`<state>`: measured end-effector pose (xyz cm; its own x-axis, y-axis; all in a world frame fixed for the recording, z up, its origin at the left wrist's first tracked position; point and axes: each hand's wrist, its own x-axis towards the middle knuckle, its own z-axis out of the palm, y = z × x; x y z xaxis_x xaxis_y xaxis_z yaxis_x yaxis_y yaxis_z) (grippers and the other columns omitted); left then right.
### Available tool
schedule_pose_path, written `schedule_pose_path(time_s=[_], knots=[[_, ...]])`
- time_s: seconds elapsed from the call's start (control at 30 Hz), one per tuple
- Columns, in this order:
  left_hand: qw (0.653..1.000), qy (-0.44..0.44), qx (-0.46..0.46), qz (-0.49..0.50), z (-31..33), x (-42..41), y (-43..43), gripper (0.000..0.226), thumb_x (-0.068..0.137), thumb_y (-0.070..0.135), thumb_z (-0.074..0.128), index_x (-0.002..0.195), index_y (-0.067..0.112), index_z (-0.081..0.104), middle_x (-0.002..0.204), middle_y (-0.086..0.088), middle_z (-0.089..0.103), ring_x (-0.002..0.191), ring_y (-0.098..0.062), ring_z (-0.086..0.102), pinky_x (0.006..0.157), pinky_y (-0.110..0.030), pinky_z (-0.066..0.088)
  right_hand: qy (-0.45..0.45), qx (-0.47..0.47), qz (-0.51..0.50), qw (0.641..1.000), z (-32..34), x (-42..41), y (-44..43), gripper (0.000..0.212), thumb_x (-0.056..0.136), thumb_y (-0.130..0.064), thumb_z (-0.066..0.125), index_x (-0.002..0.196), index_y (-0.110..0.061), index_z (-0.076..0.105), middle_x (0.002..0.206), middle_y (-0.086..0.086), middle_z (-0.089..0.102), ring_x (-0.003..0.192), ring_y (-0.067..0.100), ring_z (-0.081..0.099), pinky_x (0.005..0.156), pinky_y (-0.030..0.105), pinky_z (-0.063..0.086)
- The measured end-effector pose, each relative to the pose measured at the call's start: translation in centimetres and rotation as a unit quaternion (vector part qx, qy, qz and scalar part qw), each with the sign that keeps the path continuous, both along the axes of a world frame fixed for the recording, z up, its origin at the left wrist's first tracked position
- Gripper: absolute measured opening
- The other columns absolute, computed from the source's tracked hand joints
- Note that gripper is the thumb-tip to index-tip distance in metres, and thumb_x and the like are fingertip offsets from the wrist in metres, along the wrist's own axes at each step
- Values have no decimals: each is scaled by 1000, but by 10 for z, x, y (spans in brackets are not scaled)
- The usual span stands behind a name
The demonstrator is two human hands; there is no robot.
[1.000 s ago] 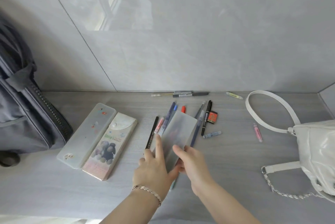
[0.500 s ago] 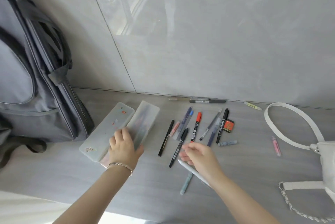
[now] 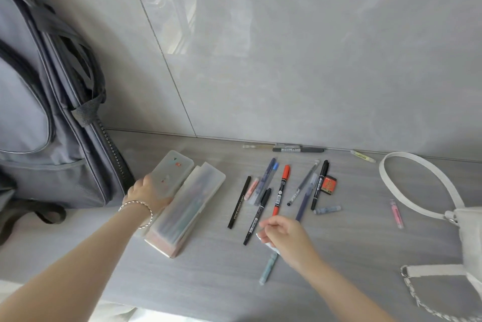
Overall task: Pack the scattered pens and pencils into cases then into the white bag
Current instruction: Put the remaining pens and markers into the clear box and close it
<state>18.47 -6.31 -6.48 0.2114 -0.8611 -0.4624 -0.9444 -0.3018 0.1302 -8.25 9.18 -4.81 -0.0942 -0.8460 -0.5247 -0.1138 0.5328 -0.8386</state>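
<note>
A: Why was the left hand (image 3: 148, 192) over on the cases and not among the pens?

B: It lay flat on the near end of the frosted case (image 3: 170, 178), fingers spread and clasping nothing, pressing down; I judged it was steadying that case on the desk (image 3: 208, 282); a second clear case (image 3: 191, 205) lay touching it on the right, stacked on a printed case (image 3: 163, 244) whose near edge showed beneath.

A: And the right hand (image 3: 283, 237)?

B: Near the middle, fingers curled round a small pale piece (image 3: 263, 239); what it was I could not tell; it hung just near of the pens, probably to reach them next.

A: Where were they?

B: Fanned on the desk right of the cases, tips pointing far: a black fineliner (image 3: 239, 201), a black marker (image 3: 258, 216), a red marker (image 3: 281, 188), a blue pen (image 3: 267, 178), a second black marker (image 3: 320, 184) beside a red eraser (image 3: 329, 184); a pale blue refill (image 3: 268, 268) lay nearer; a grey pen (image 3: 298, 149) lay along the wall; a pink piece (image 3: 396, 213) sat well to the right.

A: And the bag?

B: The white bag (image 3: 469, 238) stood at the right edge, strap looped on the desk, nothing seen going in; a grey backpack (image 3: 47, 113) leaned far left; packing had hardly begun, I reckoned.
</note>
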Motion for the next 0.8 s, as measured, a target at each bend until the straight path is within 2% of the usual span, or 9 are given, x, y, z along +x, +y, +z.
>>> schedule_pose_path(time_s=[0.1, 0.2, 0.27, 0.37, 0.47, 0.53, 0.6, 0.7, 0.8], knots=[[999, -16, 17, -30, 1, 0, -9, 90, 70, 45, 72, 141, 18, 24, 132, -18, 44, 123, -36, 40, 101, -42, 39, 9, 2, 15, 1000, 0, 1, 2, 24, 91, -4, 47, 84, -22, 61, 79, -2, 67, 71, 5, 62, 62, 7, 45], [997, -55, -54, -6, 18, -9, -8, 83, 74, 42, 68, 141, 18, 25, 126, -20, 44, 118, -37, 38, 98, -43, 38, 4, -5, 5, 1000, 7, -3, 3, 26, 92, -2, 46, 82, -21, 60, 80, 0, 67, 71, 5, 61, 61, 6, 45], [991, -6, -129, 15, 42, -23, -5, 81, 73, 41, 69, 141, 21, 29, 126, -20, 42, 120, -36, 35, 100, -43, 36, 1, -21, -14, 1000, 14, -7, 3, 25, 92, -3, 46, 83, -21, 61, 79, -1, 67, 71, 3, 61, 63, 6, 47], [972, 146, -183, 4, 85, -51, 7, 86, 66, 49, 73, 139, 28, 33, 126, -17, 45, 122, -34, 39, 102, -42, 36, -13, -55, -37, 998, 27, -8, 1, 16, 92, -12, 51, 89, -22, 63, 85, -3, 68, 80, 4, 64, 74, 13, 50], [945, 299, -130, -13, 113, -89, 39, 92, 52, 63, 69, 134, 32, 41, 106, -6, 57, 96, -21, 56, 83, -28, 44, -50, -94, -40, 994, 47, -1, -6, 15, 90, -32, 53, 104, -33, 58, 105, -11, 65, 99, 3, 63, 92, 23, 49], [927, 366, -77, -25, 111, -113, 67, 83, 57, 59, 72, 131, 34, 43, 89, 6, 57, 81, -9, 58, 69, -19, 44, -105, -92, -46, 989, 56, 4, -11, 23, 91, -39, 47, 114, -39, 51, 109, -22, 60, 104, -7, 58, 91, 18, 47], [924, 375, -44, -63, 95, -133, 91, 86, 54, 63, 71, 130, 38, 40, 89, 14, 56, 88, -6, 57, 72, -17, 44, -108, -80, -54, 989, 56, 6, -11, 19, 94, -39, 41, 111, -43, 49, 105, -34, 57, 103, -18, 52, 85, 8, 42], [930, 362, -16, -69, 73, -147, 108, 85, 62, 53, 75, 135, 39, 33, 108, 3, 57, 108, -14, 52, 91, -24, 43, -72, -50, -86, 992, 40, -1, -3, 24, 96, -36, 40, 111, -30, 58, 110, -16, 64, 110, 0, 56, 95, 21, 42], [933, 353, -9, -66, 62, -153, 117, 87, 60, 53, 77, 134, 38, 34, 105, -3, 55, 96, -11, 52, 85, -20, 40, -15, -52, -66, 996, 28, -9, 10, 26, 98, -32, 38, 105, -19, 58, 102, -3, 68, 100, 9, 61, 88, 23, 46]])
